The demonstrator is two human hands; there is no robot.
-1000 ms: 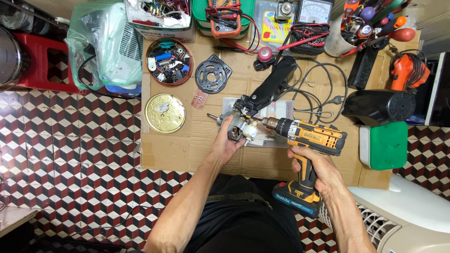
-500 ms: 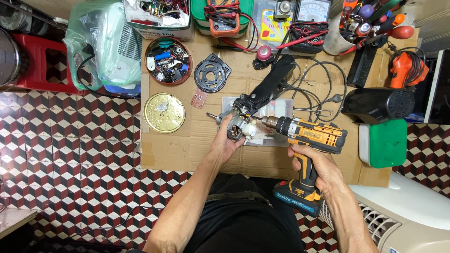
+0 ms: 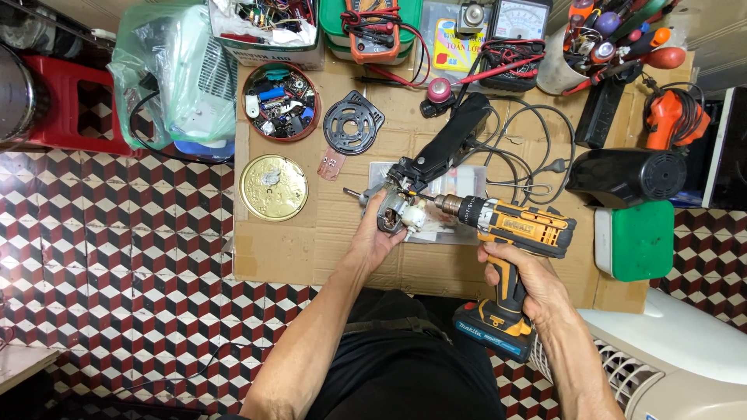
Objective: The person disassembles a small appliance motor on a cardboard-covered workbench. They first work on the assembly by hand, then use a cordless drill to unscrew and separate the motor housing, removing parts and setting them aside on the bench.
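Small motor assembly (image 3: 395,210), grey metal core with white plastic parts and a thin shaft poking out to the left, sitting mid-cardboard, joined at its upper right to a long black plastic housing (image 3: 447,148) running diagonally up-right. Left hand (image 3: 375,233) cupped under and around motor, fingers curled closed on it. Yellow-and-black cordless drill (image 3: 517,229), chuck pointing left, tip touching motor's right side; blue-black battery block at base of grip. Right hand (image 3: 525,280) wrapped tight round drill handle, fingers closed on grip. Beneath motor: clear plastic box (image 3: 459,183), flat, rectangular. Whole lot on flattened brown cardboard sheet (image 3: 311,249) over red-white-black cube-pattern tile floor (image 3: 117,272). Left of motor: round gold tin lid (image 3: 273,187), shiny, lying flat. Above that: round red-brown tin (image 3: 282,102) full of mixed small parts. Just beside tin: black round slotted plastic cover (image 3: 354,123). Grey cable (image 3: 529,155) looped right of black housing, plug at end. Far right: black cylindrical casing (image 3: 626,175) on its side, green box (image 3: 638,241) with white edge just below. Top edge: orange multimeter (image 3: 373,27) with red leads.
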